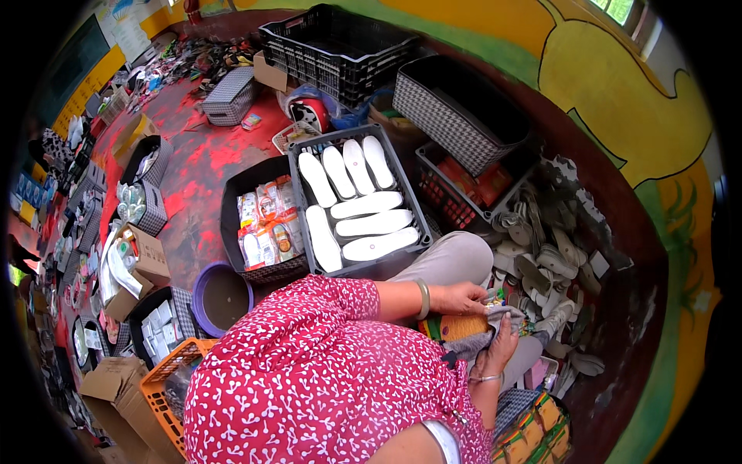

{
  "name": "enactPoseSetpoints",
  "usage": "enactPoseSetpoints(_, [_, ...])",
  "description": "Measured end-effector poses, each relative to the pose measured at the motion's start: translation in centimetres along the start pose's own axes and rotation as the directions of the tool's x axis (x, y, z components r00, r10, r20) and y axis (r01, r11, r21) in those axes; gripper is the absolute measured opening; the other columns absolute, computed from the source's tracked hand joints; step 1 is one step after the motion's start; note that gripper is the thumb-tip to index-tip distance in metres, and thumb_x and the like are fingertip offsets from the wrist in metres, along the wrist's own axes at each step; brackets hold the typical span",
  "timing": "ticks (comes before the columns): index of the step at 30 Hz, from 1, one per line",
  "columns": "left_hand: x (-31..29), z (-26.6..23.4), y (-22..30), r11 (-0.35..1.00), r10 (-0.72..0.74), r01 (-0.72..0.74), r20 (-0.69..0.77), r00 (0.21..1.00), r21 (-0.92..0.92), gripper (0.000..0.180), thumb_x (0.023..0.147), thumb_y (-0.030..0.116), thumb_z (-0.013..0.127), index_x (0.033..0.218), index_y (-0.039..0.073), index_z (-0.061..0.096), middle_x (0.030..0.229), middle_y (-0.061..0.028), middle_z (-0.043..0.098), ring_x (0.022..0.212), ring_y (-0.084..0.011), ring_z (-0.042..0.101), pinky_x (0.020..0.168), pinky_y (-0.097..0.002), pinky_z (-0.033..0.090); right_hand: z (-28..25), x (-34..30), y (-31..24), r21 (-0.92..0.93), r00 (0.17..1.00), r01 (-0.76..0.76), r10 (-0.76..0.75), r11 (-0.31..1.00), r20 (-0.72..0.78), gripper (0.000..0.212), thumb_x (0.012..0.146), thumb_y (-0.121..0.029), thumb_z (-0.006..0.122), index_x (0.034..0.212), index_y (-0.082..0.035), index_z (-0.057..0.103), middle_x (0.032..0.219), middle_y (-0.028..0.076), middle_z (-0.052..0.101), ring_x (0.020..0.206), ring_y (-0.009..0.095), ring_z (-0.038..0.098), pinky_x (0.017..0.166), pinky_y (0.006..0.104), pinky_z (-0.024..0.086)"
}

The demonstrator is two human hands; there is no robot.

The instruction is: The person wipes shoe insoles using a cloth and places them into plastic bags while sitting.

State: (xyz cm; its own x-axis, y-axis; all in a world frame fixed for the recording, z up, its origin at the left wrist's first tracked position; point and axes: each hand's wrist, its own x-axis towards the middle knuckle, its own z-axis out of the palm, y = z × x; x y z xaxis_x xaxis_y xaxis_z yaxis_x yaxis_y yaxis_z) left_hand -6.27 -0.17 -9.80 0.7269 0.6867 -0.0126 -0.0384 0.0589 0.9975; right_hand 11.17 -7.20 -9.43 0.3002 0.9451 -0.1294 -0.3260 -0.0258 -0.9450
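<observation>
A grey cloth [471, 346] is stretched between both my hands over my lap. My left hand [462, 298], with a bangle at its wrist, pinches the far edge of the cloth near a small green and yellow item [499, 297] too small to name. Around the near side of the cloth my right hand [498, 352] is closed, its thumb pointing up. Between the hands, partly covered by the cloth, lies an orange-yellow flat piece [457, 328] on my lap. What the piece is I cannot tell.
A dark crate [427, 240] of white insoles [367, 204] stands ahead, beside a bin of packaged goods [270, 216]. Grey insoles or soles [550, 259] lie heaped at the right wall. A purple bucket [202, 298] and orange basket [158, 379] stand left; yellow-green packs [537, 433] sit near right.
</observation>
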Motion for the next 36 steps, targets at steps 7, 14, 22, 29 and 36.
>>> enactPoseSetpoints(7, [0.0,0.0,0.4,1.0,-0.022,0.022,0.022,1.0,-0.007,0.024,0.088,0.026,0.061,0.088,0.002,0.056,0.076,0.0044,0.05,0.072,-0.005,0.042,0.062,-0.0246,0.038,0.7,-0.7,-0.9,0.006,1.0,0.0,0.001,1.0,-0.021,0.021,0.092,-0.017,0.054,0.1,0.002,0.056,0.095,0.008,0.061,0.083,0.015,0.058,0.075,0.0276,0.047])
enactPoseSetpoints(14, [0.1,0.0,0.1,0.998,-0.03,0.03,0.0,1.0,0.05,0.026,0.088,0.026,0.061,0.093,0.001,0.058,0.079,0.0026,0.054,0.077,-0.0058,0.045,0.067,-0.0257,0.041,1.0,-0.7,-1.1,-0.013,1.0,0.02,-0.02,1.0,-0.008,0.02,0.092,-0.018,0.054,0.099,0.001,0.057,0.093,0.007,0.061,0.082,0.014,0.057,0.074,0.0266,0.046])
enactPoseSetpoints(22, [0.2,0.0,-0.3,1.0,0.0,0.0,0.006,1.0,0.028,0.024,0.087,0.025,0.062,0.09,0.001,0.057,0.076,0.0033,0.052,0.073,-0.0054,0.044,0.063,-0.0248,0.04,0.0,-0.2,-0.2,-0.031,1.0,0.02,-0.02,0.999,0.013,0.02,0.091,-0.018,0.055,0.103,-0.002,0.055,0.094,0.006,0.062,0.082,0.015,0.059,0.073,0.0269,0.048])
enactPoseSetpoints(29, [0.1,0.1,-0.1,1.0,0.021,-0.021,-0.001,1.0,-0.01,0.023,0.087,0.023,0.061,0.085,0.001,0.056,0.073,0.0044,0.049,0.069,-0.0051,0.042,0.06,-0.0244,0.038,1.2,-0.8,-1.0,0.054,1.0,-0.005,0.006,0.999,-0.023,0.019,0.091,-0.018,0.055,0.102,-0.002,0.055,0.093,0.006,0.062,0.082,0.015,0.059,0.073,0.0271,0.048])
enactPoseSetpoints(36, [-0.2,0.2,0.7,0.998,0.038,-0.037,-0.016,0.999,0.053,0.025,0.087,0.025,0.062,0.088,0.0,0.058,0.073,0.0026,0.052,0.07,-0.006,0.044,0.061,-0.0257,0.04,0.9,-0.8,-1.0,0.033,1.0,0.007,-0.007,0.999,-0.021,0.02,0.091,-0.019,0.055,0.102,-0.002,0.055,0.094,0.006,0.062,0.082,0.015,0.059,0.073,0.0272,0.047])
